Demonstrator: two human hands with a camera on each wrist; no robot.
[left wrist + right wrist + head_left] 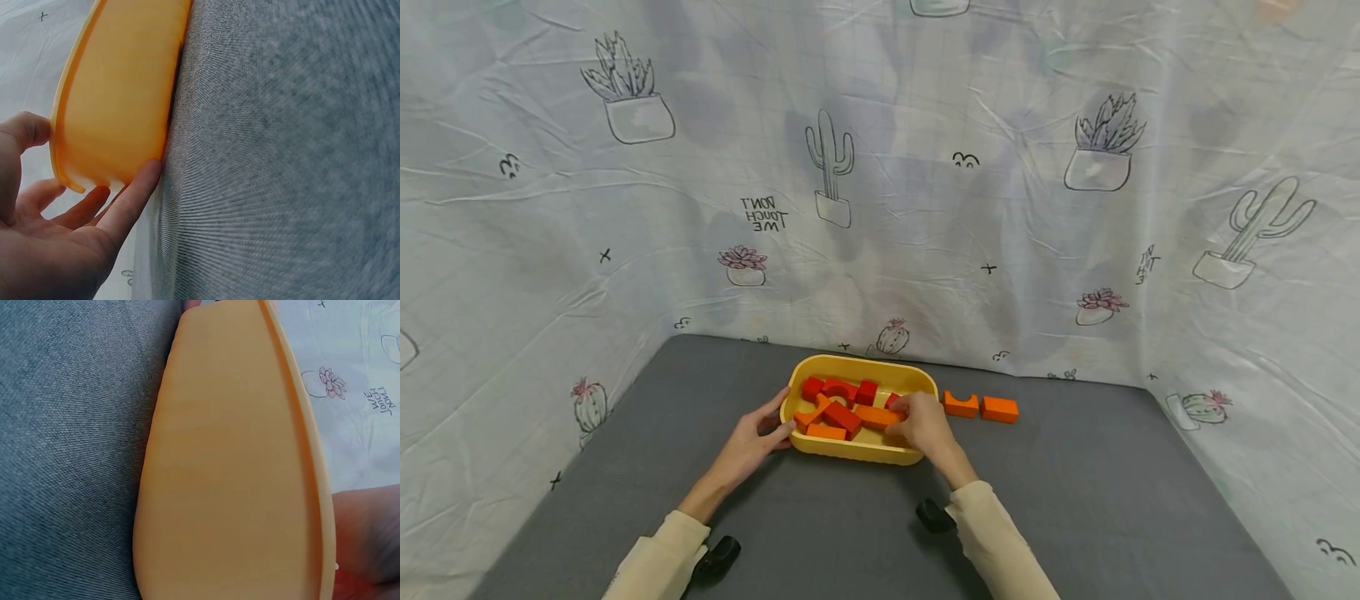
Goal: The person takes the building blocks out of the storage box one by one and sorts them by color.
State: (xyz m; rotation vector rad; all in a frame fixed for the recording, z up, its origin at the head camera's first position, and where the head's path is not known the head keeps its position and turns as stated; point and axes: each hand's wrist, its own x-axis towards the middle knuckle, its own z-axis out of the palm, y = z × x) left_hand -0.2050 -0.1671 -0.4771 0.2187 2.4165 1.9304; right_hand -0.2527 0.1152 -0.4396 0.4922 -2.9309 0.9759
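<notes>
A yellow plastic tray [857,450] holds several red and orange toy blocks, among them a red arch [839,387] and a red block [842,417]. My left hand [752,440] grips the tray's left end. In the left wrist view the thumb [34,130] is at the rim while the fingers [128,209] lie along the outer wall. Inside the tray's right half, my right hand [922,425] pinches the end of an orange block [874,417] between thumb and fingers. The tray wall [231,450] hides most of this hand in the right wrist view.
To the right of the tray, an orange block with a curved notch [960,406] and an orange rectangular block [1000,410] lie on the grey tabletop [1075,500]. A white curtain printed with plants [895,208] hangs behind and along the sides.
</notes>
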